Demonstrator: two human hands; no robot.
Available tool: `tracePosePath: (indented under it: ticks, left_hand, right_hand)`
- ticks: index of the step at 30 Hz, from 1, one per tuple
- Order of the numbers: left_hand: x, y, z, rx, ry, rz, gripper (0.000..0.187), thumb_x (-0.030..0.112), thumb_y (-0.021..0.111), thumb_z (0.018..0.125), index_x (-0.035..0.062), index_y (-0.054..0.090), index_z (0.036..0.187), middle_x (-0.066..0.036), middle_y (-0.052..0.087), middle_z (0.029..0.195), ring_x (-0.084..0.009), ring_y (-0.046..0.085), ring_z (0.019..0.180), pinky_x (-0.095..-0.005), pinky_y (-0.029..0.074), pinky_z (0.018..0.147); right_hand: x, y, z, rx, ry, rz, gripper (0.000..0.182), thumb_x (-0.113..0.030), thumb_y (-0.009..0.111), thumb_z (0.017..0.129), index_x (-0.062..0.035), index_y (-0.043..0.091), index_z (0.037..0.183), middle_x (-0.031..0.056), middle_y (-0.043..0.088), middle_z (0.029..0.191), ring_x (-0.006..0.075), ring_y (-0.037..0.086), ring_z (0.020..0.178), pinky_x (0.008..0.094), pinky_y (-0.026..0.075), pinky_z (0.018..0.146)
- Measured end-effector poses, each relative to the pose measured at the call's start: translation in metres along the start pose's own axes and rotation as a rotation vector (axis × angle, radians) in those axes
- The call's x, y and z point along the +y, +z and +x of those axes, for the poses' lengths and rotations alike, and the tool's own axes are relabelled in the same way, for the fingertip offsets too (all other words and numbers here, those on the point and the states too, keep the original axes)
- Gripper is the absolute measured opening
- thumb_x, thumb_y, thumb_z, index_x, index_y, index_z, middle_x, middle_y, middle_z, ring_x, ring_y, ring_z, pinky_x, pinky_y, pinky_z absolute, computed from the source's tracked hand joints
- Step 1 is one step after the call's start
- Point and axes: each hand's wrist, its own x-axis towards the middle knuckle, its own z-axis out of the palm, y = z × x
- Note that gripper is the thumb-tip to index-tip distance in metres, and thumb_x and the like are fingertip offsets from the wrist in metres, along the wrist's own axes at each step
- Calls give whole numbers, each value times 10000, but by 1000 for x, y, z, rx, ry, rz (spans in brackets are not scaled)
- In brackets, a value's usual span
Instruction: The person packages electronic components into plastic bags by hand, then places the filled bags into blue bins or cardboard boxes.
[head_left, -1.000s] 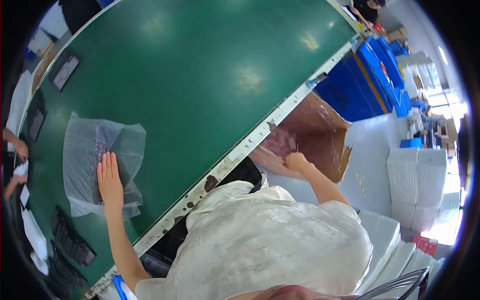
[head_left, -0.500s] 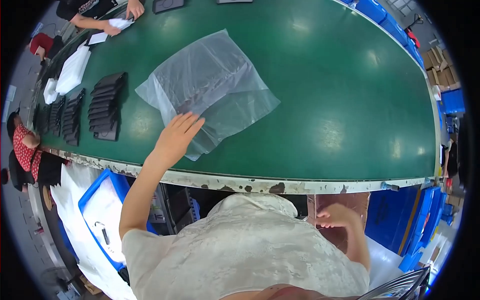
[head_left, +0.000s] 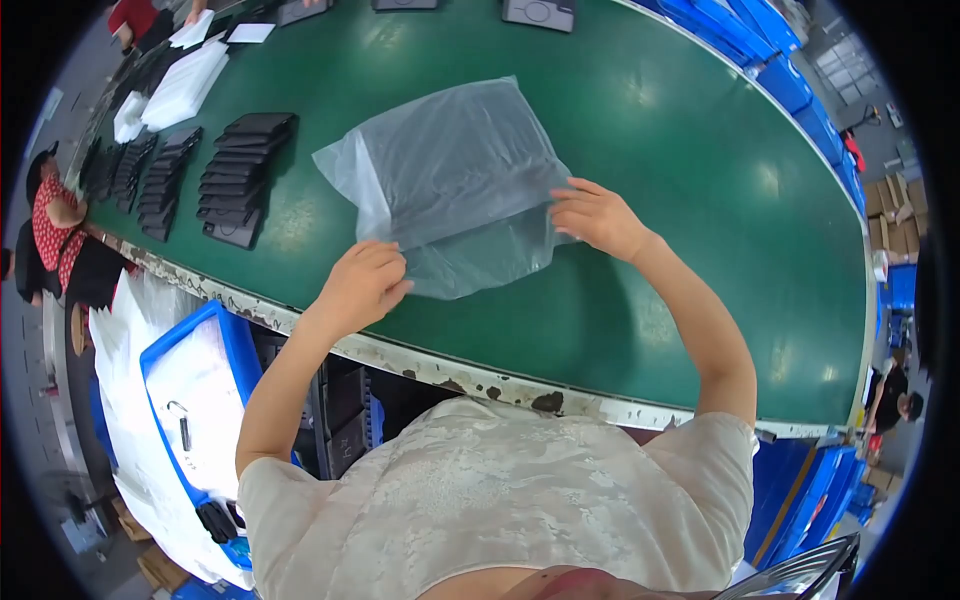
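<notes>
A large clear plastic bag [head_left: 465, 150] lies spread on the green table, creased across its middle, its near part thinner and see-through. My left hand [head_left: 362, 287] is at the bag's near left corner, its fingers curled closed on the film. On the opposite side, my right hand [head_left: 603, 220] pinches the bag's right edge between thumb and fingers. The thumb tips are partly hidden. Left of the bag, a row of overlapping black flat cases [head_left: 245, 170] rests on the table.
More black cases [head_left: 170, 180] stand in rows farther left, near a stack of white sheets [head_left: 187, 85]. Several dark flat items, including one with a ring mark [head_left: 538, 12], lie along the far side. A blue-rimmed bin [head_left: 237, 345] is below the table's chipped front edge [head_left: 450, 380].
My right hand has come up from beside my body onto the bag's right edge. My left hand has curled its fingers at the near left corner. The camera view has shifted.
</notes>
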Motion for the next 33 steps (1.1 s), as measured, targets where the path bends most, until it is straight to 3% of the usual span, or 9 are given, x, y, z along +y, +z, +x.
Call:
tracePosePath:
  ticks: [3, 5, 9, 14, 16, 17, 22, 30, 33]
  left_hand:
    - [-12, 0, -7, 197, -408, -675, 245, 196, 639, 992, 4, 612, 841, -114, 715, 977, -254, 682, 1099, -367, 488, 979]
    - [-27, 4, 0, 363, -495, -740, 277, 226, 603, 1015, 6, 620, 849, -116, 711, 945, -245, 688, 1046, -363, 493, 924]
    - [-71, 35, 38, 757, -751, -858, 361, 295, 509, 1066, 20, 642, 873, -133, 698, 881, -275, 689, 893, -395, 497, 767]
    - [-61, 58, 76, 485, -950, -244, 185, 218, 551, 985, 35, 576, 966, -228, 660, 1001, -447, 654, 954, -545, 524, 806]
    - [-58, 62, 83, 601, -970, -275, 151, 184, 589, 960, 55, 555, 1029, -210, 642, 1064, -461, 639, 916, -543, 512, 791]
    - [-59, 63, 85, 584, -964, -257, 161, 156, 613, 934, 64, 546, 1048, -209, 622, 1102, -458, 636, 920, -534, 516, 785]
    - [-113, 50, 67, 580, -764, -22, 242, 102, 693, 854, 83, 537, 1037, -178, 583, 1190, -413, 615, 1017, -498, 512, 840]
    - [-254, -1, 85, 682, -835, 666, 412, 146, 724, 842, 67, 560, 1211, -202, 564, 1270, -378, 545, 1217, -479, 438, 1021]
    - [-270, 6, 107, 302, -1100, 815, 413, 163, 702, 858, 67, 553, 1231, -208, 606, 1228, -409, 601, 1165, -473, 487, 991]
  right_hand:
    - [21, 15, 9, 132, 274, 346, 140, -151, 589, 1008, -61, 680, 1062, 34, 700, 1050, 199, 660, 1051, 361, 504, 985]
    - [25, 19, 20, 325, 745, 724, 245, -227, 550, 1066, -40, 683, 978, 32, 678, 902, 144, 643, 941, 302, 499, 896]
    - [49, 17, 70, 215, 1077, 693, 305, -277, 523, 1085, -24, 687, 1036, 2, 629, 868, 85, 580, 888, 252, 458, 840]
    - [67, 55, 77, 396, 1124, 1041, 361, -336, 545, 1068, -46, 630, 871, -42, 544, 765, 58, 462, 710, 259, 390, 626]
    - [84, 63, 64, 232, 1092, 901, 305, -278, 560, 1050, -19, 632, 908, -19, 557, 783, 76, 476, 743, 267, 424, 672]
    - [103, 77, 47, 90, 1072, 790, 104, -138, 590, 983, -45, 634, 967, 18, 674, 925, 95, 600, 917, 264, 482, 848]
    - [80, 54, 45, 147, 980, 549, 110, -23, 648, 930, -9, 648, 1038, 16, 647, 887, 108, 598, 845, 263, 494, 800]
    - [64, 38, 9, 419, 977, 609, 102, -70, 624, 1008, 3, 650, 1074, 11, 627, 960, 93, 589, 878, 253, 500, 800]
    - [53, 31, 7, 495, 1035, 703, 98, -78, 618, 1017, -16, 651, 1086, -11, 621, 953, 73, 575, 863, 236, 487, 799]
